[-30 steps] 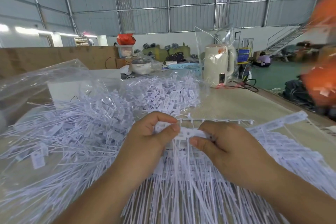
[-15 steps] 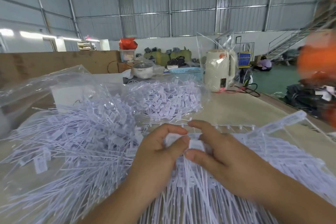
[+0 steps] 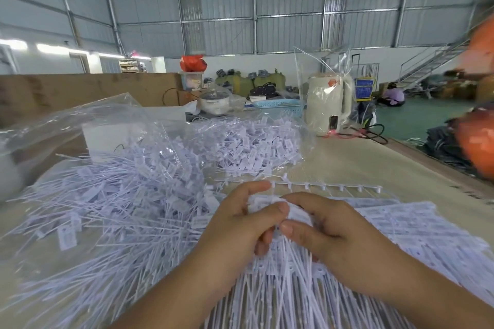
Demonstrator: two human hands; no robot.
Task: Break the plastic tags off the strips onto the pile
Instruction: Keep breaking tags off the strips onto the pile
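Observation:
A big pile of loose white plastic tags (image 3: 112,211) with thin tails covers the left of the table. Stacked strips of joined tags (image 3: 417,230) lie at the right and fan out under my arms. My left hand (image 3: 240,224) and my right hand (image 3: 328,232) meet at the middle. Both pinch the same white tags (image 3: 296,212) at the head of a strip, thumb tips almost touching. A bare runner bar (image 3: 331,186) with small stubs sticks out just beyond my fingers.
Clear plastic bags (image 3: 80,125) holding more tags lie behind the pile. A cream kettle (image 3: 327,104), a blue basket (image 3: 280,107) and a small pot (image 3: 215,101) stand at the table's far end. The table edge runs along the right; a seated person (image 3: 391,96) is far off.
My hands have closed together: the right thumb and fingers slid left to meet the left thumb on the tags. Both hands sit slightly lower in view than a second ago.

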